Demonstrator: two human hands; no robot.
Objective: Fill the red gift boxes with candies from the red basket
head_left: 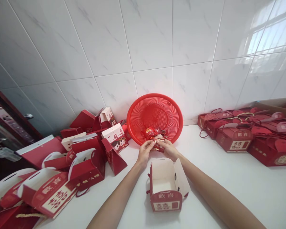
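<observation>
- With left hand (145, 153) and right hand (169, 149), pinching small glossy red-wrapped packets (159, 147).
- Twelve o'clock from open red cardboard box (165, 205).
- Likely light, slippery; best gripped by edges.

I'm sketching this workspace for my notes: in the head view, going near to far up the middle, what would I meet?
Open box → left hand and right hand, side by side → red basket → tiled wall.
</observation>
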